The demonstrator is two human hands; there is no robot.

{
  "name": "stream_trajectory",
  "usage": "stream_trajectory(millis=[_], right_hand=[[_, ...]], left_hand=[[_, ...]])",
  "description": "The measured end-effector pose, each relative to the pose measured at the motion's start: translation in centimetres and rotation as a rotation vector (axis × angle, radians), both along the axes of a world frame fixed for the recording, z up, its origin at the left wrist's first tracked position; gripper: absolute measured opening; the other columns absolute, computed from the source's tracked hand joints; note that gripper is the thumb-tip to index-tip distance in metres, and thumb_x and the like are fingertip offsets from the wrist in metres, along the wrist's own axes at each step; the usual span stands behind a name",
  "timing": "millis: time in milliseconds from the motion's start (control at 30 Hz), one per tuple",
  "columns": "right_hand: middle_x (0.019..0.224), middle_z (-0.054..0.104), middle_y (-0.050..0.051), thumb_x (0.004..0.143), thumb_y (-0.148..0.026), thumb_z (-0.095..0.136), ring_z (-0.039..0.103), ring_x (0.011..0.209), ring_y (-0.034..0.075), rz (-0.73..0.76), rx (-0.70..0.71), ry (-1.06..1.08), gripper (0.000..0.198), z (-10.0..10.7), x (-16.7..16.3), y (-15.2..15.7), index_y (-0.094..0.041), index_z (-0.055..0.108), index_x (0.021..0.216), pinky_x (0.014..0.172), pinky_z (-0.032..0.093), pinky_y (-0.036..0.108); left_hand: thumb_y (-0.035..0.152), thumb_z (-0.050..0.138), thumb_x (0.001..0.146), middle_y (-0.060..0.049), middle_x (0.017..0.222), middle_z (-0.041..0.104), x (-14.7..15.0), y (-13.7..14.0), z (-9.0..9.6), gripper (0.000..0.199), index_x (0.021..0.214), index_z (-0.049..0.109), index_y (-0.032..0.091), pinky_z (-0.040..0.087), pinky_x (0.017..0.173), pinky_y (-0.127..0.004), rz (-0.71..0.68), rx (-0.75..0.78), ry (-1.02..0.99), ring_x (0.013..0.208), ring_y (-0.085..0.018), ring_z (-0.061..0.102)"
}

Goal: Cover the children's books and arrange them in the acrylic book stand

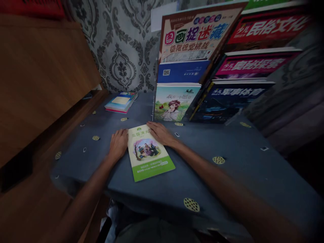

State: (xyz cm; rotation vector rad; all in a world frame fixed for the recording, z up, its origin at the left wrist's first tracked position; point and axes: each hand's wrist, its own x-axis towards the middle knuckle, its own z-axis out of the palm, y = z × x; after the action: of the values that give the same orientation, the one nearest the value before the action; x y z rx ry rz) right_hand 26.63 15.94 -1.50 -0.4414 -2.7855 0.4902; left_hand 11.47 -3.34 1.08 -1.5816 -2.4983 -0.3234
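Note:
A thin book (150, 160) with a white and green cover lies face up on the cloth-covered table (202, 182). Its cover has green Chinese characters and a picture of several figures under a pink tree. My left hand (119, 143) rests at the book's upper left edge, fingers stretched forward and lying low beside it. Across the upper right corner lies my right hand (160, 133), fingers extended and touching the cover, hiding part of the title. Neither thumb shows clearly.
Behind the book stands a rack of upright books, including a light green one (174, 103), a blue one (182, 72) and a dark blue one (227, 101). A small stack of books (121, 102) lies at the back left. A wooden cabinet (45, 77) borders the left.

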Motion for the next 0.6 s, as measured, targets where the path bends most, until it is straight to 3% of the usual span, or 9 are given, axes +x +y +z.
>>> stream_trajectory(millis=[167,367,467,600], right_hand=[[0.134,0.060,0.013,0.100,-0.029,0.036,0.050,0.121,0.027,-0.059,0.083,0.037,0.042,0.5,0.5,-1.2,-0.014,0.055,0.134,0.102,0.038,0.042],[0.113,0.061,0.017,0.097,-0.029,0.042,0.047,0.107,0.031,-0.195,0.178,0.008,0.033,1.4,1.7,-3.3,-0.011,0.063,0.114,0.089,0.039,0.042],[0.114,0.060,0.017,0.098,-0.029,0.042,0.046,0.107,0.031,-0.211,0.180,-0.009,0.032,1.7,1.8,-3.8,-0.010,0.062,0.114,0.090,0.038,0.042],[0.113,0.061,0.016,0.098,-0.028,0.042,0.046,0.107,0.031,-0.224,0.188,-0.013,0.031,2.0,1.8,-4.1,-0.010,0.063,0.112,0.090,0.039,0.042]], left_hand=[[0.028,0.031,0.101,-0.014,0.126,0.063,-0.1,0.2,0.2,0.041,0.130,0.057,0.016,0.044,0.093,-0.042,-0.008,-0.047,0.024,0.114,-0.029,0.057],[0.020,0.032,0.099,-0.014,0.139,0.057,-0.3,0.5,0.5,0.043,0.135,0.055,0.018,0.044,0.102,-0.046,-0.086,-0.056,-0.003,0.129,-0.030,0.050],[0.013,0.032,0.096,-0.019,0.143,0.053,1.6,0.1,0.4,0.045,0.136,0.052,0.010,0.038,0.109,-0.051,-0.088,-0.077,0.041,0.139,-0.032,0.041],[0.008,0.034,0.095,-0.020,0.146,0.050,7.2,-1.0,-0.1,0.045,0.136,0.051,0.006,0.031,0.115,-0.055,-0.173,-0.078,0.117,0.142,-0.031,0.038]])
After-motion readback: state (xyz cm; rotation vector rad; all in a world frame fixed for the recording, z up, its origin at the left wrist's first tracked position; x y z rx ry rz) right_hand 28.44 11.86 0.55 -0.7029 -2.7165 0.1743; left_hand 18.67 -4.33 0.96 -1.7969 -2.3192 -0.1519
